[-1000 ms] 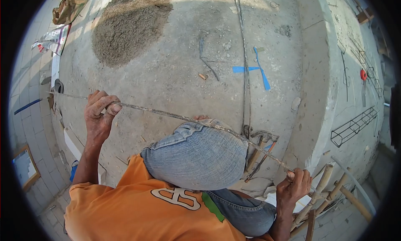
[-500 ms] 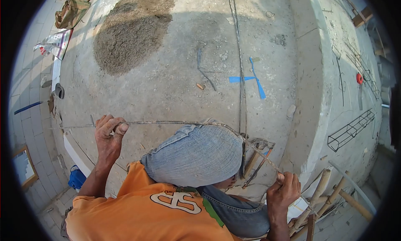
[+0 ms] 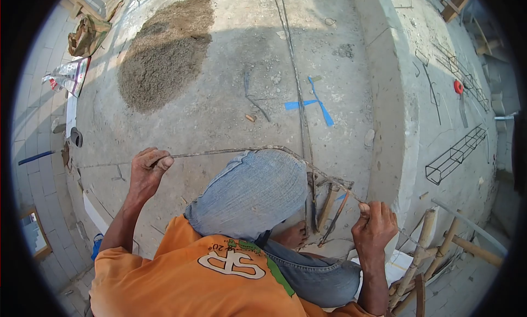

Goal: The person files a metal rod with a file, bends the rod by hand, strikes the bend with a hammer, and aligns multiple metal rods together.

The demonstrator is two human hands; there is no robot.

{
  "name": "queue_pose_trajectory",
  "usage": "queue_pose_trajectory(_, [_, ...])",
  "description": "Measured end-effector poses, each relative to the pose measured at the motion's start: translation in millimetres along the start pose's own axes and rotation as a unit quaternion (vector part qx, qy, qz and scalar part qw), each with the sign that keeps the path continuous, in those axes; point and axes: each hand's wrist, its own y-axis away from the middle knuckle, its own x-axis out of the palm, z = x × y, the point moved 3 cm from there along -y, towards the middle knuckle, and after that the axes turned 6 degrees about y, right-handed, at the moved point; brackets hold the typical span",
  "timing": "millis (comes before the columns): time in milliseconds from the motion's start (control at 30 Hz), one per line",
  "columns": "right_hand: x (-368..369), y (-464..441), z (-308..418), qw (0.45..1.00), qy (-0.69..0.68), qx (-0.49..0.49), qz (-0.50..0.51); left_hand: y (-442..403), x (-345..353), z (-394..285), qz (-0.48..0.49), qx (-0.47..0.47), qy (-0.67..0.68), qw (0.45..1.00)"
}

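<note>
A thin rod [image 3: 219, 151] runs across my jeans-covered knee [image 3: 258, 185], bent over it and sloping down to the right. Toward its left part, my left hand [image 3: 149, 171] is closed on the rod, with a length sticking out beyond the fist. My right hand [image 3: 375, 223] grips it near the right end, fingers curled. Under the rod's right part, beside my bare foot [image 3: 291, 234], stand a dark metal piece and a wooden piece [image 3: 328, 208]. Two long thin bars [image 3: 296, 70] lie on the concrete floor, reaching away from there.
A heap of sand [image 3: 164, 59] lies at the upper left. Blue strips [image 3: 310, 104] are on the floor ahead. A concrete ledge [image 3: 387, 97] runs along the right, with a wire cage [image 3: 455, 155] beyond it. Wooden poles [image 3: 425, 234] stand at lower right.
My left hand has moved down and right, and my right hand has moved slightly up. The rod, nearly straight earlier, now bends over my knee. The view has shifted a little.
</note>
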Motion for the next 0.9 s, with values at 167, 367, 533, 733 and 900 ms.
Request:
queue_pose_trajectory(167, [-12.6, -0.4, -28.3, 0.98, -0.151, 0.042, 0.126, -6.3, -9.6, 21.3, 0.146, -0.056, 0.113, 0.981])
queue_pose_trajectory(367, [-16.4, 35.7, -103.2, 0.982, -0.139, 0.077, 0.105, -9.8, -46.1, 66.0, 0.263, -0.2, 0.095, 0.939])
queue_pose_trajectory(533, [-18.1, 52.4, -88.8, 0.982, -0.121, 0.134, 0.06, -14.3, -33.4, 64.9, 0.197, -0.11, 0.102, 0.969])
queue_pose_trajectory(733, [-15.3, 52.4, -67.8, 0.98, -0.089, 0.174, -0.048, -23.6, -28.1, 52.6, 0.14, -0.086, 0.11, 0.98])
queue_pose_trajectory(900, [-14.8, 49.9, -57.8, 0.971, -0.072, 0.219, -0.07, -32.1, -6.2, 44.8, 0.118, -0.078, 0.144, 0.98])
